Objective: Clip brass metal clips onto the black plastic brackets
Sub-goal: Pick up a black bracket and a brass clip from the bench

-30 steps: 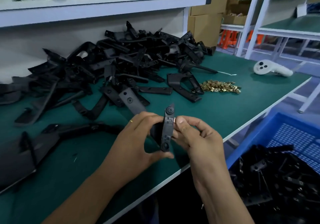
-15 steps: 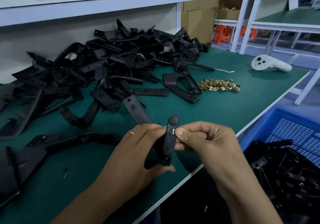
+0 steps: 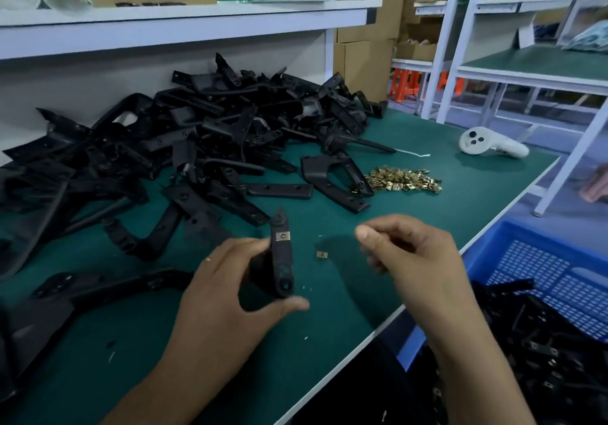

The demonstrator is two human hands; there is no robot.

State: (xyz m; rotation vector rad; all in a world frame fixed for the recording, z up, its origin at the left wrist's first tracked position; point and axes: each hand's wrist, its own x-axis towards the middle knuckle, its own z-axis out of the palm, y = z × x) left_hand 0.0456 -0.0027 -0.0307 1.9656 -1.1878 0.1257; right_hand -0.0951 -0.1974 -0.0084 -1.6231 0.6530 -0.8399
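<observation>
Your left hand [image 3: 227,280] grips the black bracket [image 3: 281,253] with fingers curled over its upper part and the thumb hooked under the bottom end; one brass clip [image 3: 282,236] already sits on the arm just above your fingertips. The bracket's long axis runs near vertical in view, top end pointing away from you and tipped slightly left, round boss end down by your thumb. Your right hand [image 3: 408,253] hangs just right of the bracket, not touching it, fingers loosely curled; it looks empty, though blur hides the fingertips (so I wouldn't swear to it). A loose clip [image 3: 321,255] lies on the green mat [image 3: 427,227] between your two hands, closer to the bracket. The main clip pile [image 3: 403,179] is well beyond your right hand, and the heap of unclipped brackets [image 3: 204,141] is beyond your left. The blue crate [image 3: 539,260] holding black parts is just outboard of your right wrist. Handling, judged by look: the bracket should be light and stiff moulded plastic, so hold it by the flat arm near the clip seat to resist the push. Clips look like thin springy sheet, small and slippery; pinch by the flat faces, open mouth toward the bracket edge. Expect it to skate or pop off if it goes on crooked.
</observation>
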